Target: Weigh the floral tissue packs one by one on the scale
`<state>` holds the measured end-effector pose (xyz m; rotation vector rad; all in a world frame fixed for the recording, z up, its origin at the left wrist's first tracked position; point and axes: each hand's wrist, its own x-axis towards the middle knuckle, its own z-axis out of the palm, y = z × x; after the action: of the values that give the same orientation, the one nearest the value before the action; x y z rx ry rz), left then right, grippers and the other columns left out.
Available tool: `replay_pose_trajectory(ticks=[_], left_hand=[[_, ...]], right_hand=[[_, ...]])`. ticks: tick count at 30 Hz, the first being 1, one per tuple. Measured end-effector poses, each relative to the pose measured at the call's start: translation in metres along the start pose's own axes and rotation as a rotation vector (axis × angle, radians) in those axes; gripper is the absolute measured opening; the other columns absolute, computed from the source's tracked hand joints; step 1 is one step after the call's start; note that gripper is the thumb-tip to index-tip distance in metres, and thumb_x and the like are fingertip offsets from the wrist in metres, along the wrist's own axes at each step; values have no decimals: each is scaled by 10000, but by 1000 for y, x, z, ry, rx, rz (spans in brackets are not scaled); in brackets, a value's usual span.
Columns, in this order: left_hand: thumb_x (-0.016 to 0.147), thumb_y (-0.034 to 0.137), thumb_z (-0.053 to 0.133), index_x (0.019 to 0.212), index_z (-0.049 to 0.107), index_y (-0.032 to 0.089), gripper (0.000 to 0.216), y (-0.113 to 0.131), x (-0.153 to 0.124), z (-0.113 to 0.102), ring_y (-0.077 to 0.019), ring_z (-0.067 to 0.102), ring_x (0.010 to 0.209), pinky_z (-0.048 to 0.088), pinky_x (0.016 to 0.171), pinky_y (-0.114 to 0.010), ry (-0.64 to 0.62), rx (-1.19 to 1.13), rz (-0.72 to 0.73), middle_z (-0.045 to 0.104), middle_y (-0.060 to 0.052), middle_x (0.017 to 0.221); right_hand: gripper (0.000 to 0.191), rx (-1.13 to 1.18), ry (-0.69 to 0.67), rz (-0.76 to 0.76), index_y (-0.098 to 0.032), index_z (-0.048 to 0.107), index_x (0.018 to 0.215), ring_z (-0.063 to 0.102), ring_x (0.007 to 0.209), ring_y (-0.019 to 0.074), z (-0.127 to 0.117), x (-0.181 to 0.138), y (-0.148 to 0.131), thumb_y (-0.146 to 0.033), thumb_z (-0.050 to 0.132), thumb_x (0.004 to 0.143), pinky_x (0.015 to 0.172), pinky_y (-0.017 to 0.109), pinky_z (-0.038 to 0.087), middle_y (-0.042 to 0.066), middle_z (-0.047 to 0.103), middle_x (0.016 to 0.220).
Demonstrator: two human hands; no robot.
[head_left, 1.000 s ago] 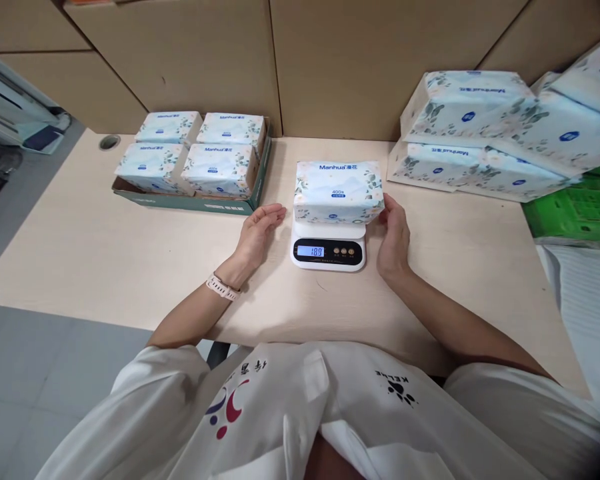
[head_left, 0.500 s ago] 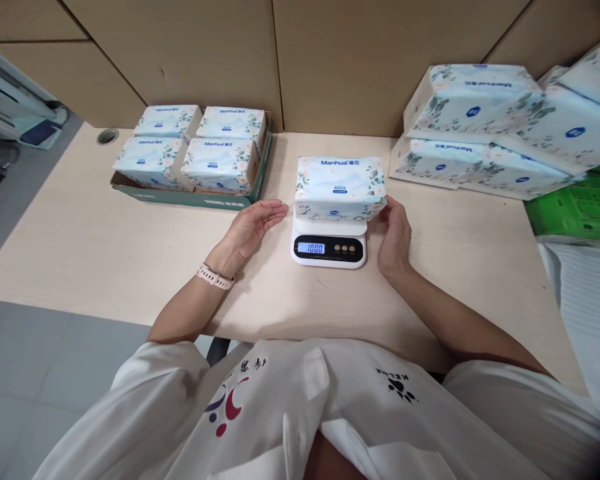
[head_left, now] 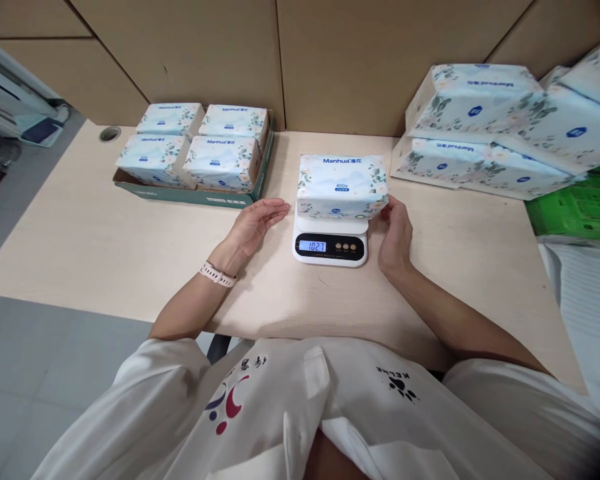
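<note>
A pack of tissues [head_left: 343, 187] with a blue floral print lies on a white digital kitchen scale [head_left: 330, 257], covering most of its platform. The scale's lit display [head_left: 313, 246] reads about 102.7. To the left of the scale, my left hand [head_left: 253, 230] rests on its edge with fingers stretched out, holding nothing and apart from the pack. At the pack's right end is my right hand [head_left: 397, 237], fingers loosely extended. Its fingertips are partly hidden by the pack's lower right corner, and whether they touch it I cannot tell.
A green shallow carton [head_left: 180, 194] at the back left holds several tissue packs. More tissue packs [head_left: 475, 100] are stacked at the back right, beside a green plastic crate [head_left: 573, 207]. A brown partition [head_left: 205, 60] borders the wooden desk [head_left: 105, 247] behind.
The scale's reading has gone from 100.0 to about 102.7. Both hands and the pack stay in nearly the same place; the view has shifted slightly.
</note>
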<state>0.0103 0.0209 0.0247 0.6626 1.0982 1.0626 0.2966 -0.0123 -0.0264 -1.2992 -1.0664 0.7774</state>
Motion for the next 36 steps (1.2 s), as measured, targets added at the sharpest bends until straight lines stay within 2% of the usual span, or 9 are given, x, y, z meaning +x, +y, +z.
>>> replay_pose_trajectory(ticks=[8,20,29,36], left_hand=[[830,107,730,902,785,135,95,-2,1,-2,-175,779,1034,510,1200,-367,-8,22,16,833,-87,992],[842,102,709,908,782,118,100,-2,0,-1,-175,775,1032,511,1186,-359,9,16,16,824,-101,1007],[859,102,702,896,788,131,97,-2,-1,0,-177,771,1037,513,1181,-352,11,29,16,827,-100,1006],[862,91,701,885,787,126,95,-1,-1,1,-165,772,1007,521,1163,-345,14,18,17,827,-93,983]], right_hand=[[670,-6,11,-7,-269,736,1248,693,1272,266,1,1,1,-815,450,984,1164,519,537,62,754,1316],[671,-35,17,-7,-251,713,1255,697,1258,256,2,0,-1,-806,445,989,1133,497,563,84,747,1324],[671,-58,31,8,-238,690,1152,691,1180,266,2,0,-4,-834,449,957,1103,504,562,96,727,1183],[606,-82,33,-5,-233,659,1056,676,1130,244,2,0,-7,-789,426,995,1078,476,552,75,694,1092]])
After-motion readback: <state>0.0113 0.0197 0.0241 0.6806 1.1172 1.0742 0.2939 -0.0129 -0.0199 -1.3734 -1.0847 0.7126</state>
